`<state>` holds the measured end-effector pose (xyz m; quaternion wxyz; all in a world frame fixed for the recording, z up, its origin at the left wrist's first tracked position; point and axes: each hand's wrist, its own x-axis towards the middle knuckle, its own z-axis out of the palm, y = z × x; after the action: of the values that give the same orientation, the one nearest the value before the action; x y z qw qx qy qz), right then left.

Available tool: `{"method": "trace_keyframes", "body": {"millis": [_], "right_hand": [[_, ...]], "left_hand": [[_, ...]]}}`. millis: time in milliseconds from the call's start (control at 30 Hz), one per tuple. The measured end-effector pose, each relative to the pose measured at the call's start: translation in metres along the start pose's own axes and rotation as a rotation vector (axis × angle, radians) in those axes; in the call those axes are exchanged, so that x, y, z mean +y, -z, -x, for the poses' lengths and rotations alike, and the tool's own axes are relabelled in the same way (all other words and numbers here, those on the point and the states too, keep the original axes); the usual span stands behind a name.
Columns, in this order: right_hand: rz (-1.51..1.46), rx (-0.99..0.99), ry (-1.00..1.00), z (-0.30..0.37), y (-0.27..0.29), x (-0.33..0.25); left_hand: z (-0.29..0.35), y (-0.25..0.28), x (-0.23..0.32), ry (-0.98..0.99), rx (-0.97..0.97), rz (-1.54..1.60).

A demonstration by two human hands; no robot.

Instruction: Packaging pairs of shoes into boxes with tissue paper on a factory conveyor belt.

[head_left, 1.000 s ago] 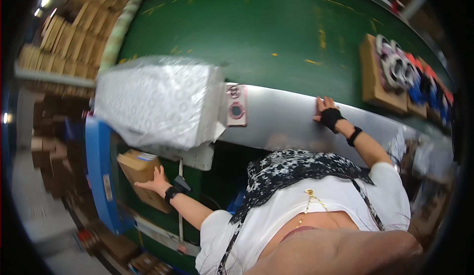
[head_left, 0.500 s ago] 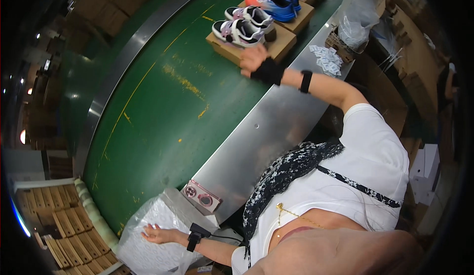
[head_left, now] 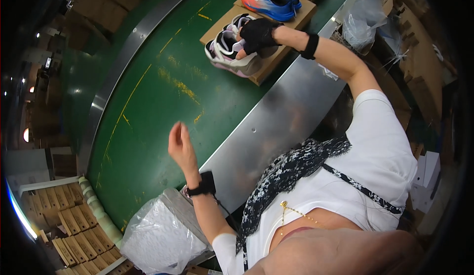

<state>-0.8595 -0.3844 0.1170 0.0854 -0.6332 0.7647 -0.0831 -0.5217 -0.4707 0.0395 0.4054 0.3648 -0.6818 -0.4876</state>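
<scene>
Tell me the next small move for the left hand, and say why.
Probably reach the left hand toward the white-and-lilac shoes: it looks empty over the green surface, while the right hand alone grips the pair, on or just above a cardboard box.

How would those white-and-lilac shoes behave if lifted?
The shoes may give around their soft-looking openings, yet probably stay firm along their thick soles. The nearer one could tip, since it seems to jut past the cardboard box.
</scene>
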Motion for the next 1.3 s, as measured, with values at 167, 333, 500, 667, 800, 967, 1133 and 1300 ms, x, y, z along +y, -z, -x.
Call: {"method": "trace_keyframes", "body": {"millis": [167, 333, 500, 667, 800, 967, 1133, 1300], "right_hand": [[-0.042, -0.16, 0.409, 0.016, 0.003, -0.091], [-0.034, -0.218, 0.507, 0.029, -0.019, -0.123], [0.025, 0.063, 0.776, 0.053, -0.097, -0.114], [-0.123, -0.06, 1.038, 0.079, -0.2, -0.105], [-0.451, -0.421, 0.521, 0.042, -0.216, -0.104], [0.243, 0.255, 0.04, -0.008, -0.225, -0.011], [0.223, 0.297, -0.009, -0.005, -0.242, -0.019], [-0.375, 0.411, 0.083, 0.031, -0.162, -0.099]], "left_hand": [[-0.035, -0.039, 0.038, -0.347, -0.103, -0.275], [-0.032, -0.026, 0.02, 0.075, -0.315, -0.164], [-0.009, -0.004, -0.009, 0.262, -0.542, 0.109], [0.003, -0.014, -0.09, 0.015, -0.458, -0.305], [0.042, -0.042, -0.129, 0.271, -0.759, -0.355], [0.035, -0.063, -0.078, 0.361, -0.87, -0.351], [0.029, -0.067, -0.1, 0.055, -0.678, -0.512], [0.008, -0.061, -0.08, -0.229, -0.351, -0.476]]}}
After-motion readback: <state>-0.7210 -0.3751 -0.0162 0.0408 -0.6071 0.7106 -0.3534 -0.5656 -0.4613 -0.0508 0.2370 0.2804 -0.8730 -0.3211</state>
